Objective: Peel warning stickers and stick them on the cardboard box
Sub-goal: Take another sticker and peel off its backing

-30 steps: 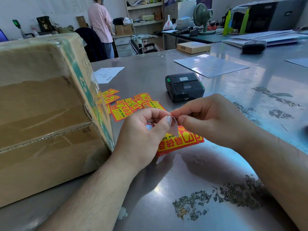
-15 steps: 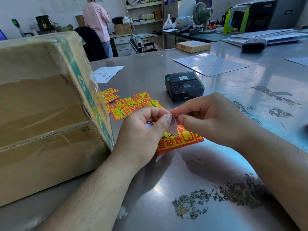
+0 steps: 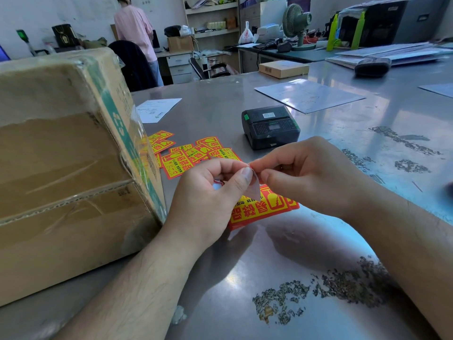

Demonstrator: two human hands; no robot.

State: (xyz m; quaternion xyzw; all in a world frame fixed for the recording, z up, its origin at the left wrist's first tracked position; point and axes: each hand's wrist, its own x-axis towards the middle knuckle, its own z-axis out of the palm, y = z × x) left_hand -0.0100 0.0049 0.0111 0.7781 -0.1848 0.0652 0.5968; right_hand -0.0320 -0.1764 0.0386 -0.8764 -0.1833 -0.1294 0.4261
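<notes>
cardboard box (image 3: 68, 168) fills the 9 o'clock side of the view, taped, with a green printed stripe down its right edge, standing on the steel table (image 3: 306, 246). a white paper sheet (image 3: 157, 109) lies flat at 12 o'clock of the box's right corner. loose stickers (image 3: 182, 157), red and yellow, are scattered flat just beside the box at 11 o'clock of the hands, some overlapping. left hand (image 3: 210, 202) is near frame centre, fingers curled, its thumb and forefinger grasping the top corner of a warning sticker (image 3: 259, 211). a pale flap (image 3: 253, 191) folds down from that corner between the two thumbs. the sticker's red and yellow face points up and spreads to 6 o'clock under the hands; cannot tell if its low edge touches the table. right hand (image 3: 308, 177) is at 3 o'clock of the left, touching it at the fingertips, clenched in a pinch on the same corner, other fingers curled in. a black label printer (image 3: 270, 126) sits at 12 o'clock of the hands, apart from them. a clear plastic sheet (image 3: 310, 94) lies beyond it at 1 o'clock. worn dark patches (image 3: 326, 290) mark the table at 5 o'clock. a person in a pink top (image 3: 134, 28) stands far back at 11 o'clock, back turned.
</notes>
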